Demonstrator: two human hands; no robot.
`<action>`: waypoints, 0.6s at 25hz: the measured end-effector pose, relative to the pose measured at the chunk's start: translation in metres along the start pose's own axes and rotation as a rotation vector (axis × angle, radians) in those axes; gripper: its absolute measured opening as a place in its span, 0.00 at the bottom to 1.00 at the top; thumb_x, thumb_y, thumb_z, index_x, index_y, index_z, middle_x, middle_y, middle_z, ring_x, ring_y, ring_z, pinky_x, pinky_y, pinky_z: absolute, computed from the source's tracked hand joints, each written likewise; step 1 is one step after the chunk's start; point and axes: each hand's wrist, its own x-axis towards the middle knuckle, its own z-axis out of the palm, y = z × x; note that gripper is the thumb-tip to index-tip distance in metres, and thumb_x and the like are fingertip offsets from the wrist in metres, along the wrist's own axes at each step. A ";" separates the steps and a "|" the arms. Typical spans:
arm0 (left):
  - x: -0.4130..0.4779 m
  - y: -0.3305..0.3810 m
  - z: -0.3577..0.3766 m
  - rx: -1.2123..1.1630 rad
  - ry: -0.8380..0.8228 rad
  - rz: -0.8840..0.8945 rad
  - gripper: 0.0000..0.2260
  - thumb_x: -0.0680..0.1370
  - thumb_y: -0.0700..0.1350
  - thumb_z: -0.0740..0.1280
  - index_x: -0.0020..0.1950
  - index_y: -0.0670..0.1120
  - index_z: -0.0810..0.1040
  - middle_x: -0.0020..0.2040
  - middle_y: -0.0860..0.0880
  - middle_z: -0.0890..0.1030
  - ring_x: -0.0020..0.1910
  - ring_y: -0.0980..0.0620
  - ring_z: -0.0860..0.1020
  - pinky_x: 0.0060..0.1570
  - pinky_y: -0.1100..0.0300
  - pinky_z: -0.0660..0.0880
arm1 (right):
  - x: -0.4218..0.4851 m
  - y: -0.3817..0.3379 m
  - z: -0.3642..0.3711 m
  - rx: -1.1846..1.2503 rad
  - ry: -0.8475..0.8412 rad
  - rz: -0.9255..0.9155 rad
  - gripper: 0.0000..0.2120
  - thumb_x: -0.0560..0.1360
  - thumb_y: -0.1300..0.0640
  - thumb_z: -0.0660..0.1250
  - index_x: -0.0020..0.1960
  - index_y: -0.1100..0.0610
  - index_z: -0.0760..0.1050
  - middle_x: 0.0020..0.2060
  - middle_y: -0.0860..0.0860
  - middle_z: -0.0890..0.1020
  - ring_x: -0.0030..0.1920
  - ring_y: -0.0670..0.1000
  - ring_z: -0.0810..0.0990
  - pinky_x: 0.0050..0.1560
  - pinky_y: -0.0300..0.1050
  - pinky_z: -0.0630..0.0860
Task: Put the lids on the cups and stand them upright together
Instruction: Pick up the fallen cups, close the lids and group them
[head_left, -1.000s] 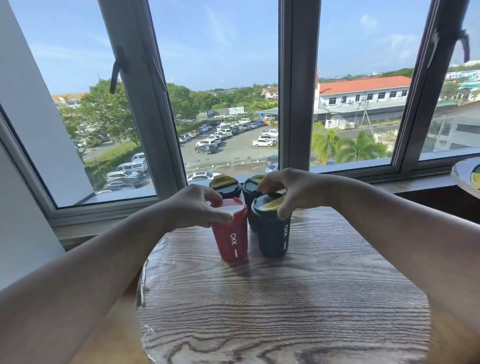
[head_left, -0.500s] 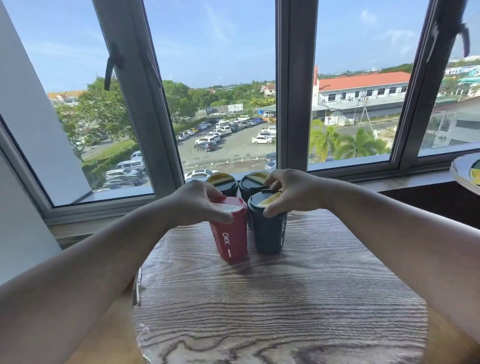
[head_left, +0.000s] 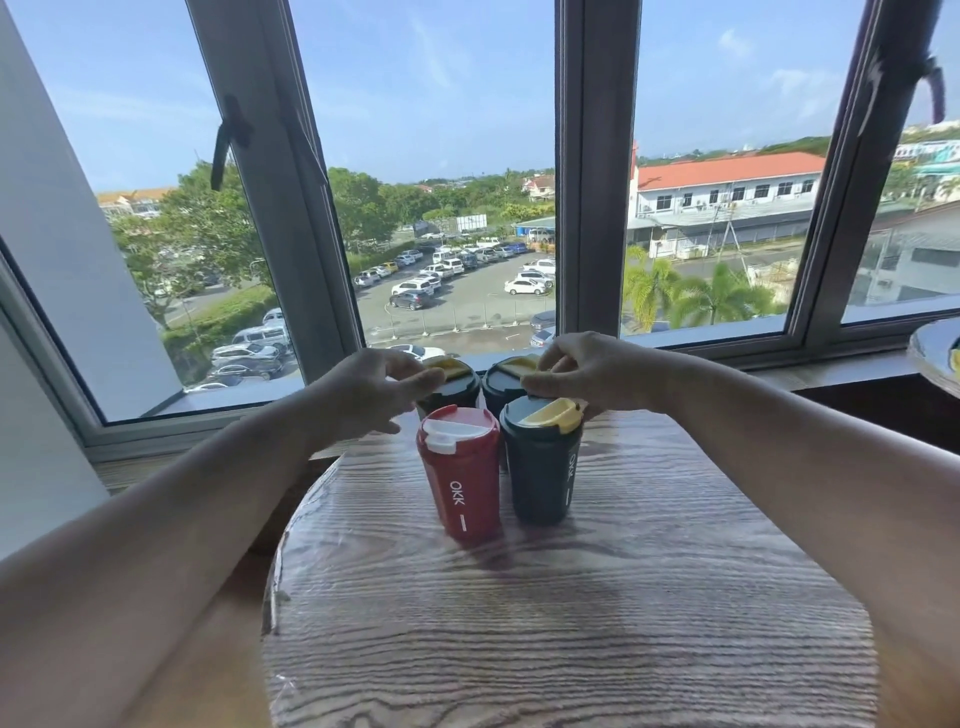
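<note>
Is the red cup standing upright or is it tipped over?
Upright. The red cup stands on its base on the table, red lid on top, beside the dark cup.

Four lidded cups stand packed touching at far side of round wood-grain table (head_left: 571, 649): red cup w/ white-flap lid (head_left: 460, 475), dark cup w/ yellow-flap lid (head_left: 543, 462), two more dark cups behind. Both hands hover over back pair, blocking approach from above; grey window frame (head_left: 582, 208) close behind. Near tabletop is bare, open for reach.

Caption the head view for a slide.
Four lidded cups, one red cup and three dark, stand upright together on the round table as the left hand and right hand hover above.
</note>
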 end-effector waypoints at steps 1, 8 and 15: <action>0.007 -0.002 -0.006 0.050 0.060 0.044 0.17 0.76 0.57 0.73 0.59 0.47 0.83 0.53 0.51 0.82 0.54 0.50 0.82 0.55 0.45 0.83 | 0.007 -0.001 -0.001 -0.025 0.038 -0.001 0.29 0.74 0.36 0.70 0.64 0.56 0.74 0.55 0.52 0.81 0.54 0.52 0.82 0.49 0.52 0.86; 0.064 0.000 -0.018 0.337 -0.197 0.081 0.26 0.74 0.42 0.76 0.69 0.62 0.78 0.76 0.54 0.71 0.70 0.47 0.73 0.71 0.44 0.70 | 0.058 -0.020 0.001 -0.256 0.034 0.008 0.31 0.75 0.48 0.74 0.74 0.56 0.70 0.70 0.55 0.76 0.66 0.56 0.77 0.62 0.47 0.75; 0.091 -0.017 -0.021 0.273 -0.247 0.072 0.30 0.71 0.44 0.80 0.70 0.63 0.78 0.78 0.53 0.68 0.72 0.46 0.71 0.73 0.43 0.69 | 0.076 -0.017 0.003 -0.181 -0.055 0.056 0.33 0.72 0.51 0.78 0.74 0.57 0.73 0.69 0.53 0.77 0.61 0.55 0.79 0.61 0.51 0.81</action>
